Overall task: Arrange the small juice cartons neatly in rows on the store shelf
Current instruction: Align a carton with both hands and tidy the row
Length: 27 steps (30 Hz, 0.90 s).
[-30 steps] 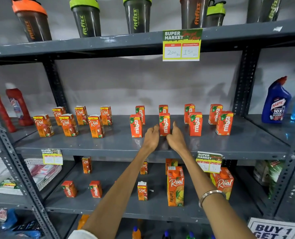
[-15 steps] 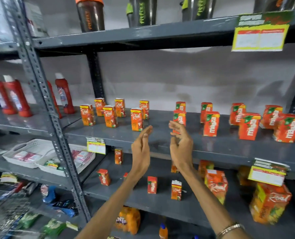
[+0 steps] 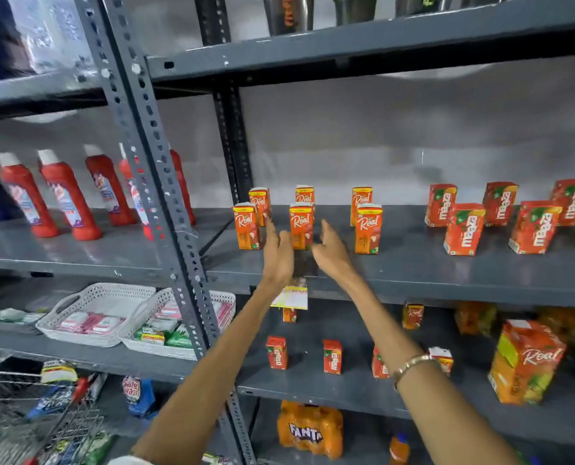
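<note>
Several small orange Real cartons stand in two rows on the grey middle shelf (image 3: 397, 273). The front middle Real carton (image 3: 301, 223) stands between my two hands. My left hand (image 3: 277, 255) is just left of it, fingers apart, empty. My right hand (image 3: 332, 251) is just right of it, fingers spread, empty; a bracelet is on that wrist. Whether either hand touches the carton I cannot tell. Further right, several red Maaza cartons (image 3: 464, 228) stand in two rows on the same shelf.
A slotted grey upright (image 3: 165, 209) stands left of the cartons. Red bottles (image 3: 68, 196) fill the left bay. White baskets (image 3: 101, 313) sit below them. The lower shelf holds small cartons (image 3: 276, 352), a large Real carton (image 3: 524, 362) and a price tag (image 3: 290, 297). A Fanta pack (image 3: 309, 431) lies underneath.
The view has swung left from the Maaza cartons to the Real cartons. Both hands have moved left and forward and now flank the front middle Real carton.
</note>
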Available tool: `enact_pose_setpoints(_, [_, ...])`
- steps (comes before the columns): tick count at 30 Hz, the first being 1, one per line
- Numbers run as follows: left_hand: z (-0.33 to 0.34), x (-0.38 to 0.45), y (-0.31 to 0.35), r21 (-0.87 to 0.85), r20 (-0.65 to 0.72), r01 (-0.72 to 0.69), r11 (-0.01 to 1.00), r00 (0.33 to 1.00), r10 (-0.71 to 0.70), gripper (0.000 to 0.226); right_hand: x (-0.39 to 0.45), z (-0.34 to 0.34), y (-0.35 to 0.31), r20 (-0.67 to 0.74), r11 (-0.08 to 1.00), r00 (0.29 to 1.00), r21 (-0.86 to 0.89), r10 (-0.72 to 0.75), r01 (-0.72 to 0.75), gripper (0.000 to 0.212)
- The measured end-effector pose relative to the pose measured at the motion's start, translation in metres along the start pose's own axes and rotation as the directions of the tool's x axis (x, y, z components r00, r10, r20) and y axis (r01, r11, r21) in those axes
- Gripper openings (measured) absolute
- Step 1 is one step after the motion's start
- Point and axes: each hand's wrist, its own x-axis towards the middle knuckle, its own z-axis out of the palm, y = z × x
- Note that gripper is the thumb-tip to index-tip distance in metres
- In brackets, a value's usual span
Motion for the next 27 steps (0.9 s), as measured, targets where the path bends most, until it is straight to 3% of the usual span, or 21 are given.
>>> enact_pose_setpoints(4, [-0.008,0.026,-0.004,0.032,0.184,0.167,0.985,0.968,-0.170,0.037,0.012,0.015,0.001,-0.041,1.000,0.999,0.001,-0.016,0.016,0.038])
enact_pose_setpoints(7, [-0.012,0.031,-0.008,0.044,0.250,0.108,0.993,0.961,-0.115,0.037,0.012,0.023,0.002,-0.050,0.999,0.998,-0.027,-0.039,0.038,0.040])
enact_pose_setpoints(16, [-0.020,0.026,-0.008,0.078,0.310,0.034,0.996,0.949,-0.057,0.038,0.010,0.029,0.004,-0.063,0.986,0.997,-0.164,-0.047,0.036,0.042])
enact_pose_setpoints(27, [-0.017,0.024,-0.009,0.091,0.306,0.035,0.995,0.950,-0.062,0.041,0.015,0.027,0.009,-0.002,0.980,1.000,-0.200,-0.018,0.017,0.049])
